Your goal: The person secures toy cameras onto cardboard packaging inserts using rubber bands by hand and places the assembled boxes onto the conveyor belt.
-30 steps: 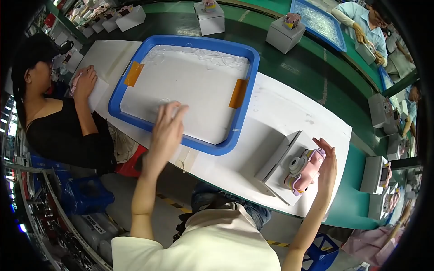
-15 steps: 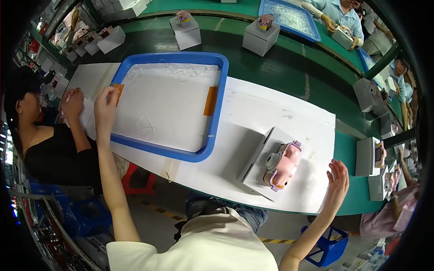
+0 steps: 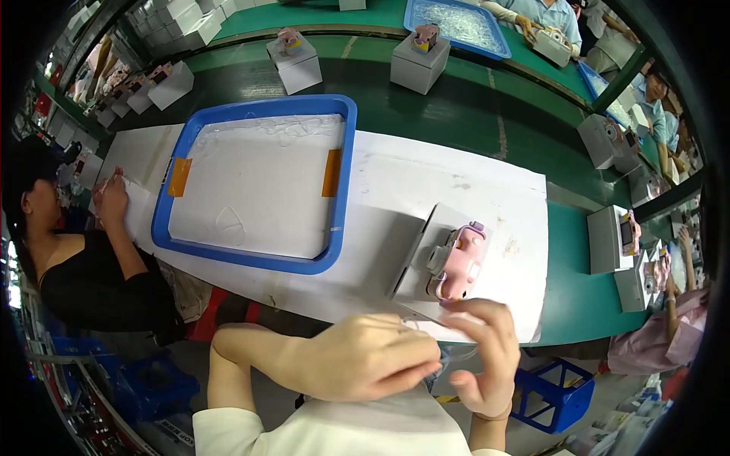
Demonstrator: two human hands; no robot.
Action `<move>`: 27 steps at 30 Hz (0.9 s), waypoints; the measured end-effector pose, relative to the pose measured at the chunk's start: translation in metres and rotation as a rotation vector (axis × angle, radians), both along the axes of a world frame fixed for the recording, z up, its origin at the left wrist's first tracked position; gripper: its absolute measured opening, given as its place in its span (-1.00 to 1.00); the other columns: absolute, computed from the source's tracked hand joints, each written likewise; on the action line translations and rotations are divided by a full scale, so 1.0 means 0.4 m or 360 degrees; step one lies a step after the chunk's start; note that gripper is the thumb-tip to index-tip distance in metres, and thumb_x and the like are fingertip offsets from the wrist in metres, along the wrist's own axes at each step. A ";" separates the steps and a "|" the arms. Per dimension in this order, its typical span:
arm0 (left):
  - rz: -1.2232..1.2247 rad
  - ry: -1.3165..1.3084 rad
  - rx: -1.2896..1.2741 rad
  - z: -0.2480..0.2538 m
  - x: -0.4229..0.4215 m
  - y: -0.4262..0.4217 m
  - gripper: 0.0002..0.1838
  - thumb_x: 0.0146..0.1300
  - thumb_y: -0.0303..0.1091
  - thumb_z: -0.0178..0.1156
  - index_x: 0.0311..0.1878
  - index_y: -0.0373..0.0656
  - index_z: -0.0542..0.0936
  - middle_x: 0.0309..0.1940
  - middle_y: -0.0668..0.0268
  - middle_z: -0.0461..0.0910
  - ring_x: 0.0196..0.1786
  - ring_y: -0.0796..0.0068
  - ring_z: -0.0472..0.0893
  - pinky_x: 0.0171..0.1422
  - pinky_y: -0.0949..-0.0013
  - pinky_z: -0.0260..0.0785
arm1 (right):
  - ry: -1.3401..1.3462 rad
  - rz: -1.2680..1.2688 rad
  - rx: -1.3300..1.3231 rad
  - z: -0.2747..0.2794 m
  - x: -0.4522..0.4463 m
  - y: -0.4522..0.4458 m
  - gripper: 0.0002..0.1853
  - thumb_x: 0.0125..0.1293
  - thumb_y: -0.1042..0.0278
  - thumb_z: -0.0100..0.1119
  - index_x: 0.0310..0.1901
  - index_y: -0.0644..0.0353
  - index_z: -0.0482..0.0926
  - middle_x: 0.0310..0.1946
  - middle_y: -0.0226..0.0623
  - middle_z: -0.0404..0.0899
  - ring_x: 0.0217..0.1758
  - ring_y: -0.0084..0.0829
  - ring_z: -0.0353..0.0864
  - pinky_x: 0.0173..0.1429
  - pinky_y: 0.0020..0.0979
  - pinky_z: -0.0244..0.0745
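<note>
My left hand is in front of my body, its fingers closed. A thin clear band shows faintly at its fingertips, blurred by motion. Just to the right, my right hand has its thumb and curled fingers apart, fingertips close to the near end of a pink toy camera. That camera lies on a white box on the white-covered bench. To the left stands a blue tray with a white lining, orange tape at both sides and several thin clear loops inside.
A green conveyor carries white boxes with pink cameras on top. More boxed cameras stand at the right. A co-worker in black sits at the left; others work across the line. A blue stool stands below right.
My left hand has come from the tray's left edge to in front of my body. My right hand has moved left, close to the camera. The view has shifted slightly.
</note>
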State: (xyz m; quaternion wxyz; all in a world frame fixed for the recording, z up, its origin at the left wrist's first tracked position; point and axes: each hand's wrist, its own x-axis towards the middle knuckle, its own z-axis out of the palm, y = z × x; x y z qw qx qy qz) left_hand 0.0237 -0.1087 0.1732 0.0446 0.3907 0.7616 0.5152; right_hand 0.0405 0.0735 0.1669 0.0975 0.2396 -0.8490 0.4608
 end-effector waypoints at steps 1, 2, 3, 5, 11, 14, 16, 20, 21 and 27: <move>-0.0039 0.0035 0.0081 -0.003 0.010 0.013 -0.92 0.05 -0.55 0.09 -0.41 -0.16 0.40 -0.64 0.34 0.39 -0.60 0.49 0.28 -0.34 0.50 0.20 | -0.0085 0.0300 0.0222 0.004 0.000 0.010 -0.61 0.14 0.00 0.02 -0.37 0.25 0.51 -0.26 -0.23 0.48 -0.19 -0.36 0.38 -0.01 -0.42 0.26; -0.0049 0.0038 0.0084 -0.003 0.010 0.014 -0.92 0.05 -0.55 0.09 -0.41 -0.16 0.40 -0.64 0.34 0.39 -0.60 0.49 0.28 -0.34 0.50 0.20 | -0.0083 0.0291 0.0225 0.002 0.003 0.011 -0.61 0.14 0.00 0.02 -0.37 0.25 0.51 -0.26 -0.23 0.48 -0.19 -0.36 0.38 -0.01 -0.42 0.26; -0.0069 0.0016 0.0074 -0.004 0.010 0.014 -0.92 0.05 -0.55 0.09 -0.44 -0.17 0.40 -0.64 0.34 0.38 -0.60 0.48 0.27 -0.33 0.49 0.19 | -0.0117 0.0312 0.0016 -0.004 0.004 0.010 -0.63 0.13 0.02 0.03 -0.44 0.24 0.49 -0.34 -0.25 0.48 -0.27 -0.38 0.38 -0.03 -0.41 0.27; -0.0104 -0.0032 0.0049 -0.009 0.010 0.008 -0.91 0.05 -0.56 0.09 -0.48 -0.17 0.39 -0.63 0.34 0.37 -0.59 0.47 0.27 -0.30 0.48 0.18 | -0.0187 0.0357 -0.0409 -0.020 0.008 0.006 -0.65 0.11 0.05 0.04 -0.58 0.20 0.45 -0.50 -0.28 0.48 -0.42 -0.41 0.37 -0.06 -0.39 0.29; -0.0542 -0.0836 0.0687 -0.054 0.002 -0.053 -0.80 0.05 -0.60 0.06 -0.62 -0.16 0.34 -0.69 0.37 0.30 -0.60 0.46 0.21 -0.26 0.45 0.14 | -0.0897 0.0768 -0.2104 -0.028 0.043 0.052 -0.66 0.05 0.18 0.03 -0.80 0.05 0.30 -0.86 -0.37 0.31 -0.77 -0.49 0.17 -0.17 -0.32 0.32; -0.0402 -0.1277 0.1056 -0.068 0.025 -0.090 -0.75 0.02 -0.44 0.05 -0.70 -0.09 0.26 -0.78 0.37 0.23 -0.64 0.49 0.20 -0.33 0.43 0.07 | -0.0773 0.0740 -0.1748 -0.052 0.037 0.112 -0.63 0.07 0.20 -0.07 -0.84 -0.07 0.18 -0.99 -0.54 0.02 -0.89 -0.57 -0.08 -0.30 -0.27 0.29; -0.0294 -0.1751 0.1563 -0.080 0.033 -0.114 -0.78 -0.02 -0.48 -0.02 -0.70 -0.05 0.23 -0.79 0.45 0.15 -0.65 0.54 0.08 -0.39 0.44 -0.01 | -0.0735 0.0284 -0.2345 -0.064 0.054 0.172 -0.56 0.20 0.09 -0.21 -0.83 -0.09 0.13 -0.95 -0.62 -0.07 -0.86 -0.61 -0.14 -0.26 -0.29 0.25; -0.0215 -0.1738 0.1898 -0.127 -0.055 -0.122 -0.83 -0.04 -0.40 -0.12 -0.66 0.03 0.17 -0.80 0.50 0.09 -0.64 0.61 0.10 -0.44 0.48 -0.08 | -0.0806 0.0261 -0.2593 -0.100 -0.010 0.233 -0.54 0.27 -0.01 -0.26 -0.79 -0.13 0.14 -0.90 -0.62 -0.09 -0.79 -0.63 -0.12 -0.18 -0.39 0.14; -0.0148 -0.1748 0.1916 -0.139 -0.104 -0.086 -0.85 -0.03 -0.40 -0.13 -0.65 0.02 0.18 -0.79 0.50 0.10 -0.63 0.62 0.12 -0.44 0.49 -0.08 | -0.0896 0.0262 -0.2742 -0.110 -0.061 0.208 -0.55 0.27 0.02 -0.23 -0.78 -0.13 0.14 -0.90 -0.61 -0.08 -0.78 -0.63 -0.10 -0.19 -0.41 0.14; 0.0610 -0.0719 0.1008 -0.291 -0.393 0.128 -0.85 0.08 -0.52 -0.04 -0.57 -0.13 0.31 -0.63 0.40 0.27 -0.50 0.62 0.30 -0.29 0.63 0.13 | -0.0655 -0.0338 -0.1831 -0.285 -0.346 0.149 -0.63 0.26 0.24 -0.08 -0.68 0.04 0.16 -0.74 -0.51 0.03 -0.61 -0.62 0.00 -0.40 -0.60 0.02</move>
